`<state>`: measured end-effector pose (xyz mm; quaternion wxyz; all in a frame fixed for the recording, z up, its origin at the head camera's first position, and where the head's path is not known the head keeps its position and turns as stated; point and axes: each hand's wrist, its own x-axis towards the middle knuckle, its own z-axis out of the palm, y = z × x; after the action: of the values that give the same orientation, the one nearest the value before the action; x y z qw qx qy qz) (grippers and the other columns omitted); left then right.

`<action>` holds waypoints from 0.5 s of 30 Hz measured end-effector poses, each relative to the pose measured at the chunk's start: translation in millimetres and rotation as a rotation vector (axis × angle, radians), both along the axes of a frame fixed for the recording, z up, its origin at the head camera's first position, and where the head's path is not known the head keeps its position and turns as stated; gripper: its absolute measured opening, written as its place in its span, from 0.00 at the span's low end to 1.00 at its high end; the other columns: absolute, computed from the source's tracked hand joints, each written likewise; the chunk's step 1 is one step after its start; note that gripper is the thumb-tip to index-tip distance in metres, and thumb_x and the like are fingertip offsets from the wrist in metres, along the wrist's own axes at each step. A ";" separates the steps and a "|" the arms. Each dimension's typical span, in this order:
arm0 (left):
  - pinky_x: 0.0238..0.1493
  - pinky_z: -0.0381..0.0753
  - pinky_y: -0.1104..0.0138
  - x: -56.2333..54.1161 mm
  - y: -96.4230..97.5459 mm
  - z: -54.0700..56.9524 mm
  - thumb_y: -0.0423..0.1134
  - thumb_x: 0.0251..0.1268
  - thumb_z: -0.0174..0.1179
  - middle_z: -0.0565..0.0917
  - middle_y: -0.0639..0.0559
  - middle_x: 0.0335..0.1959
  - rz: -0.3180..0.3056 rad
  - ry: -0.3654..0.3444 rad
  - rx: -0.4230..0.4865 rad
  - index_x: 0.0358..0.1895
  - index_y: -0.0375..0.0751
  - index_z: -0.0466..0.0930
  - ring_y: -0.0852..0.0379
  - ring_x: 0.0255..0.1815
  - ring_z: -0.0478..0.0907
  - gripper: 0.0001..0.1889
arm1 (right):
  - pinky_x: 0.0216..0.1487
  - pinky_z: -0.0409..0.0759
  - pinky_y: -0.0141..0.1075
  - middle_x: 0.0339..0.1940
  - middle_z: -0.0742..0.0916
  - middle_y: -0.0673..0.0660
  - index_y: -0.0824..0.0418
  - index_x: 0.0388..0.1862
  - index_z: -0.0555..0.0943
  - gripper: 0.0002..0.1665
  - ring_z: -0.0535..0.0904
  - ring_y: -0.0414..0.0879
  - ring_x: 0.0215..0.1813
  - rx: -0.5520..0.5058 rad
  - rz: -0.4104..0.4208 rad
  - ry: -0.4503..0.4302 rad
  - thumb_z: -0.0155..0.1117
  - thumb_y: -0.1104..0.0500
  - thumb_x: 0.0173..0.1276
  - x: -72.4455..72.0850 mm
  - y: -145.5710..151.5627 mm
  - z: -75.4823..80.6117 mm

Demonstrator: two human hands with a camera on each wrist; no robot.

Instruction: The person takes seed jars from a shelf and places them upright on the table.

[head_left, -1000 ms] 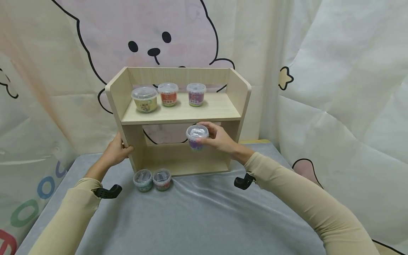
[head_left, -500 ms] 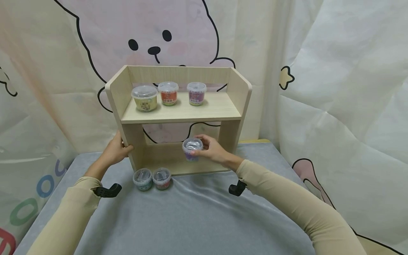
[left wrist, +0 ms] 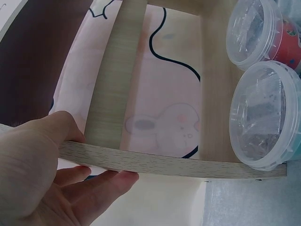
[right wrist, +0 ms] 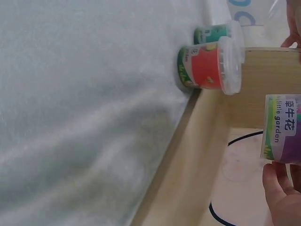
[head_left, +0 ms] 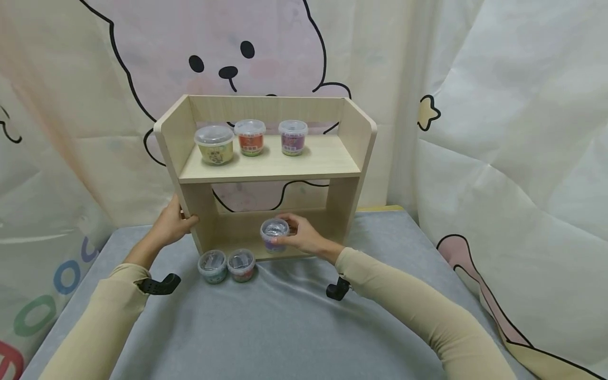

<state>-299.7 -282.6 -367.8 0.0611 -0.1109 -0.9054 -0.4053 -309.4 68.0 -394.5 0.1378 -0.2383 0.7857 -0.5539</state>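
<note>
My left hand (head_left: 168, 224) grips the left side panel of a light wooden two-tier shelf (head_left: 271, 173); in the left wrist view the thumb lies on one side of the panel (left wrist: 188, 168) and the fingers on the other. My right hand (head_left: 307, 237) pinches a small purple-labelled plastic tub (head_left: 274, 232) with a clear lid, held upright at the front of the lower tier. The right wrist view shows the tub's printed label (right wrist: 284, 125). A teal tub (head_left: 212, 266) and a red tub (head_left: 241, 265) stand side by side at the shelf's front left foot.
On the upper tier stand a wider yellow tub (head_left: 215, 145), an orange-red tub (head_left: 250, 137) and another purple tub (head_left: 292, 138). Grey cloth (head_left: 266, 327) covers the table. Printed curtains (head_left: 513, 158) hang behind and at both sides.
My right hand has carried the purple tub down and to the left, from just below the upper tier's edge to the lower tier's front. The left hand keeps its grip on the panel.
</note>
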 end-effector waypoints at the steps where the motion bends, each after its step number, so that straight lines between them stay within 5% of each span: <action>1: 0.35 0.88 0.54 0.5 -0.3 -0.2 0.29 0.68 0.52 0.62 0.17 0.69 -0.001 -0.002 0.003 0.79 0.35 0.40 0.17 0.61 0.73 0.40 | 0.60 0.81 0.38 0.61 0.83 0.66 0.64 0.72 0.69 0.38 0.82 0.50 0.58 0.004 -0.008 -0.002 0.71 0.64 0.64 0.5 -1.7 -2.1; 7: 0.35 0.88 0.54 1.8 -1.2 0.0 0.28 0.68 0.52 0.62 0.16 0.68 -0.007 0.013 0.007 0.78 0.34 0.41 0.17 0.59 0.74 0.40 | 0.60 0.79 0.36 0.59 0.84 0.66 0.64 0.69 0.71 0.38 0.81 0.50 0.57 0.033 -0.060 0.000 0.74 0.62 0.61 4.2 -10.0 -16.5; 15: 0.34 0.88 0.55 2.8 0.6 -0.6 0.28 0.67 0.51 0.62 0.18 0.69 -0.008 0.016 0.016 0.78 0.34 0.41 0.17 0.61 0.72 0.39 | 0.58 0.82 0.37 0.58 0.83 0.68 0.66 0.67 0.70 0.36 0.82 0.49 0.55 0.019 -0.029 -0.022 0.74 0.65 0.61 8.8 -12.3 -41.5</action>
<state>-297.0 -282.0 -368.3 0.0678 -0.1172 -0.9010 -0.4120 -300.6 55.7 -436.0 0.1408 -0.2196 0.7926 -0.5511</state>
